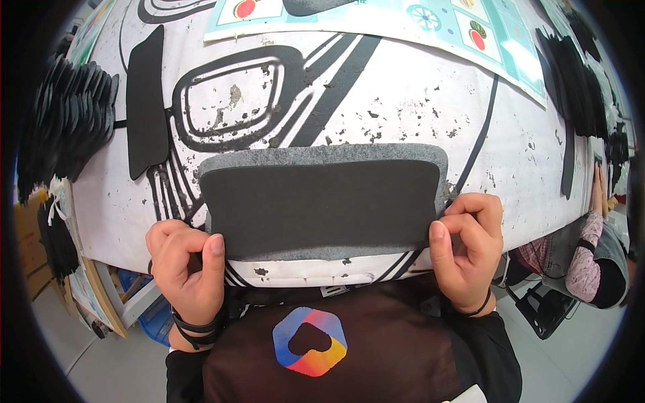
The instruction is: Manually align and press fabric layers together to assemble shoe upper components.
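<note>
A flat black foam-like sheet [322,205] lies over a slightly larger grey felt piece [329,154]. Felt shows along the far edge, at the sides and in a strip along the near edge. My left hand [188,258] pinches the black sheet's near left corner between thumb and curled fingers. At the near right corner, my right hand [467,252] grips the same sheet, thumb in front and fingers bent behind it. Whether the felt is also between my fingers is hidden.
A stack of black pieces [67,121] stands at the left edge, near a single long black piece [148,104]. More dark pieces [571,80] lie at right. A printed teal sheet [416,27] covers the far side of the white patterned table [403,94]. Another person's arm [584,262] is at far right.
</note>
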`<state>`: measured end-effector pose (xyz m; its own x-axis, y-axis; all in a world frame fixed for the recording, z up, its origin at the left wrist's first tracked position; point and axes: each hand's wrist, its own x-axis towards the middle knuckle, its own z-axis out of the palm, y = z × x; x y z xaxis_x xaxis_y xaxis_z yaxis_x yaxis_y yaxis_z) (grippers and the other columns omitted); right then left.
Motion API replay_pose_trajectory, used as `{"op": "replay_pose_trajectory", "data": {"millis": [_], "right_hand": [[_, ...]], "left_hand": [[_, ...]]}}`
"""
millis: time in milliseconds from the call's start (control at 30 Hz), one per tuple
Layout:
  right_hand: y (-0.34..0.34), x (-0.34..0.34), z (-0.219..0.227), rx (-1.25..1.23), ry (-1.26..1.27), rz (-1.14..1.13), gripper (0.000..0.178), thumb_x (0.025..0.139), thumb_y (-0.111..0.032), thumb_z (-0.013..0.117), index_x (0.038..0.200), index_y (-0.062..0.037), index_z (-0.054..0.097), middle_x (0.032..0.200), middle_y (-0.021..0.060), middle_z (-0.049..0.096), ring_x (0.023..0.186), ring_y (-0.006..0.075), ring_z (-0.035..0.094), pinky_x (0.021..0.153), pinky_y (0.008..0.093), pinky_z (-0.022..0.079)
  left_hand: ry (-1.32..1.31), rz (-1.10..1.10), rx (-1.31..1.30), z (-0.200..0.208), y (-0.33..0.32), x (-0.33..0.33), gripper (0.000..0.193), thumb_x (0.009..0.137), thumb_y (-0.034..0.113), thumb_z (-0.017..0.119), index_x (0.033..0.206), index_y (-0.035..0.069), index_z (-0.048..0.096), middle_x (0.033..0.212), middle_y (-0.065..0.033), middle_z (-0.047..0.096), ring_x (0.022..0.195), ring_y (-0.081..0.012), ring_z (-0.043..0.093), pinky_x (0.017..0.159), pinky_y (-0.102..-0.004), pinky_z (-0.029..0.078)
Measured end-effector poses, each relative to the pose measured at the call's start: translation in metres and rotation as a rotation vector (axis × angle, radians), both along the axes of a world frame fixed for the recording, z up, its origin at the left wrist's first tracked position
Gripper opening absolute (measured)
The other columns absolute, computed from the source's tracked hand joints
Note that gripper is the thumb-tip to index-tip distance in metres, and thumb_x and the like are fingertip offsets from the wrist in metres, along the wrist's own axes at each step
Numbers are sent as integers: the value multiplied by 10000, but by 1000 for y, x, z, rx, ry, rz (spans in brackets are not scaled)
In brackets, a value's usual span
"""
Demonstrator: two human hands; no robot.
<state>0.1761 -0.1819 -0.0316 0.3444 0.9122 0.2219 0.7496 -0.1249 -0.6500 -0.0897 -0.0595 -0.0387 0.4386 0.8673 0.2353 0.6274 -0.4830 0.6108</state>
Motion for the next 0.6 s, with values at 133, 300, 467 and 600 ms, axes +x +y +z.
{"op": "replay_pose_trajectory", "data": {"millis": [133, 300, 467, 600], "right_hand": [[2, -3, -2, 3, 20, 0, 87, 701, -17, 641, 672, -35, 561, 809, 72, 499, 764, 216, 439, 648, 292, 361], [-5, -3, 3, -35, 3, -60, 77, 736, -13, 605, 692, -6, 542, 850, 104, 478, 771, 209, 452, 684, 282, 370], [-5, -4, -1, -43, 21, -73, 88, 768, -35, 582, 704, -2, 532, 863, 100, 455, 767, 196, 443, 688, 276, 364], [-4, -6, -3, -36, 43, -74, 94, 771, -42, 584, 704, -3, 531, 864, 100, 453, 767, 194, 442, 684, 273, 361]], "left_hand": [[-17, 66, 31, 1, 0, -1, 153, 710, 62, 684, 658, 60, 540, 669, -45, 491, 732, -219, 449, 670, -304, 363], [8, -22, 89, 0, 6, 4, 147, 668, 89, 720, 630, 92, 578, 606, -1, 499, 681, -200, 469, 681, -321, 337], [30, -25, 115, 3, 9, 5, 158, 662, 97, 725, 610, 110, 577, 548, 42, 506, 622, -161, 469, 681, -307, 317], [42, -21, 116, 2, 10, 4, 164, 656, 99, 728, 602, 116, 574, 542, 49, 504, 617, -156, 470, 677, -306, 317]]}}
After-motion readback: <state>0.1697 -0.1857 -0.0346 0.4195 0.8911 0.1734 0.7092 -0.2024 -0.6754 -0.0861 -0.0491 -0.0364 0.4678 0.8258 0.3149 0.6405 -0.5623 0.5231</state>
